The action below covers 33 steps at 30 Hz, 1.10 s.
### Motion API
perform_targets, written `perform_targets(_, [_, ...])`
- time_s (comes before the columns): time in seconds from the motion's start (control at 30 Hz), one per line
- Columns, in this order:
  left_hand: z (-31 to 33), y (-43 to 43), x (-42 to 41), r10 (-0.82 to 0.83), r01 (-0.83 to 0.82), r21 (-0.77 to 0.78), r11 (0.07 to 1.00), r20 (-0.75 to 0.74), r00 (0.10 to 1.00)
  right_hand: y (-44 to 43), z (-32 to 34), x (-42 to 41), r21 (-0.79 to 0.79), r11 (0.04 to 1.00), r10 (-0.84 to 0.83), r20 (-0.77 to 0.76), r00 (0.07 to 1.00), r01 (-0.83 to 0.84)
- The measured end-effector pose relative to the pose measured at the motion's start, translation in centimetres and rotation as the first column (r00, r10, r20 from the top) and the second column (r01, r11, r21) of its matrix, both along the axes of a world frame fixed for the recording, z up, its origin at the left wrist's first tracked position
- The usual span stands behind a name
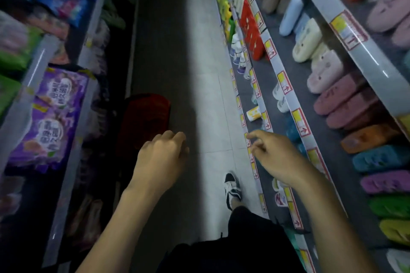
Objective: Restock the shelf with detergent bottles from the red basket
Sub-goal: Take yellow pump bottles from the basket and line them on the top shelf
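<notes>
Both hands empty in the aisle, basket ahead at left, shelf at right.

At the left of the frame, purple snack bags crowd the near rack, so a wide swing could knock them. Just right of them, in deep shadow at centre left, sits the dark red plastic basket on the floor; you cannot tell what it holds, and a blind reach there risks a poor grip on a bottle. Your left hand hovers near it, fingers curled loosely and holding nothing. Your right hand, at centre right, has its fingers half open and empty, close to the grey low shelf edge with price tags. Beyond it, a small yellow-and-white bottle lies tipped on that shelf and could roll off if nudged.
</notes>
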<state>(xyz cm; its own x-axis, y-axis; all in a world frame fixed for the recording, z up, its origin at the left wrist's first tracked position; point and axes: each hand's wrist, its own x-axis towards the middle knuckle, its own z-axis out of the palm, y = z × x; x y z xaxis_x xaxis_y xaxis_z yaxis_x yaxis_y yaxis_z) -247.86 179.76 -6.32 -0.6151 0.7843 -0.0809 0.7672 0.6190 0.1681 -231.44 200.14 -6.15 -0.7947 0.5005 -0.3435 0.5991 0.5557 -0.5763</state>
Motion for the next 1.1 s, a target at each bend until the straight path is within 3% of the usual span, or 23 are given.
perform_targets(0.13, [0.6, 6.7, -4.8, 0.045, -0.043, -0.043, 0.998, 0.043, 0.998, 7.0, -0.8, -7.3, -0.015, 0.997, 0.082, 0.046, 0.996, -0.081])
perform_targets(0.23, [1.2, 9.7, -8.1, 0.118, -0.120, 0.019, 0.993, 0.108, 0.987, 10.7, -0.3, -13.5, -0.004, 0.981, 0.191, 0.049, 0.980, -0.191])
perform_targets(0.37, [1.0, 9.8, -12.0, 0.231, -0.243, 0.105, 0.964, 0.112, 0.966, 12.9, 0.3, -21.9, -0.043, 0.954, 0.295, -0.051, 0.954, -0.297])
perform_targets(0.47, [0.0, 8.0, -14.9, 0.396, -0.406, 0.085, 0.910, 0.116, 0.911, 12.9, -0.4, -27.7, -0.054, 0.907, 0.416, -0.039, 0.908, -0.418])
perform_targets(0.6, [-2.5, 5.4, -19.4, 0.609, -0.617, 0.042, 0.786, 0.123, 0.783, 11.5, -1.7, -36.1, -0.069, 0.798, 0.601, 0.000, 0.800, -0.599])
perform_targets(0.77, [-5.1, 3.0, -24.7, 0.756, -0.777, 0.053, 0.628, 0.198, 0.624, 8.6, -2.3, -45.4, -0.065, 0.655, 0.755, 0.059, 0.652, -0.753])
perform_targets(0.97, [-8.4, 0.9, -29.3, 0.846, -0.890, -0.032, 0.455, 0.329, 0.420, 5.9, -3.5, -54.5, -0.132, 0.498, 0.864, 0.167, 0.476, -0.857])
perform_targets(1.1, [-12.2, -0.3, -30.7, 0.879, -0.944, -0.131, 0.303, 0.421, 0.224, 3.6, -6.2, -59.7, -0.187, 0.370, 0.912, 0.257, 0.318, -0.910])
